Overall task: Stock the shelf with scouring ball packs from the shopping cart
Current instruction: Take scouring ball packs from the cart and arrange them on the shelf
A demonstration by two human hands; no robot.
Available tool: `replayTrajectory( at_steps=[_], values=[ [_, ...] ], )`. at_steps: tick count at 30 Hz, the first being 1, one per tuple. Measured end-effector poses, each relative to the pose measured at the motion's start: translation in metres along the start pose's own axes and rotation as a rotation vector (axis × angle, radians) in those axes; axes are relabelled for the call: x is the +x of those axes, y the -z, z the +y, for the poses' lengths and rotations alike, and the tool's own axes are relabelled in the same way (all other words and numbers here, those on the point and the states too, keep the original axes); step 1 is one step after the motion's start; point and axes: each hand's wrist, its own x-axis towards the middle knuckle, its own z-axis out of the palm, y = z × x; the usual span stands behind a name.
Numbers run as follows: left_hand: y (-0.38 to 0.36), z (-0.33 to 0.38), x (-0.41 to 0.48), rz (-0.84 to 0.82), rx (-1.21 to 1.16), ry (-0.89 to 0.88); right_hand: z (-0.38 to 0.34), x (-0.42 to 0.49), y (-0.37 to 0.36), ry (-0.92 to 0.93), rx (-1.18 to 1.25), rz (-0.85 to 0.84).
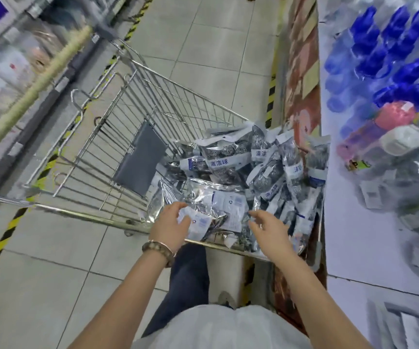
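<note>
Many packs (266, 172): heaped in cart (140, 159), right.
Left hand (170, 226): grip seemingly pinches one pack (199, 224).
Right hand (270, 231): grip spread.

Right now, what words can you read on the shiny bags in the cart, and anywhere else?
"清洁球": on a scouring ball pack in the shopping cart.
"清洁": on a second pack, rest hidden.
Small print on the gripped pack in the left hand: too blurred.
Labels on the blue bottles: too blurred.
</note>
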Motion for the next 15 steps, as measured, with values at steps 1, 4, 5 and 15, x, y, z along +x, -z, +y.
replayTrajectory(
  at_steps=[1,4,5,15],
  values=[
    [0.005,-0.004,0.016,-0.013,0.014,0.016,-0.006,0.012,-0.005,-0.018,-0.004,-0.017],
    [0.022,-0.015,0.06,-0.039,0.128,0.07,-0.024,0.047,-0.022,-0.055,-0.037,-0.066],
    [0.027,-0.018,0.073,-0.05,0.146,0.093,-0.029,0.06,-0.029,-0.063,-0.055,-0.086],
    [-0.004,-0.057,0.149,-0.161,-0.172,0.498,-0.031,0.165,-0.126,-0.224,-0.252,-0.45]
  ],
)
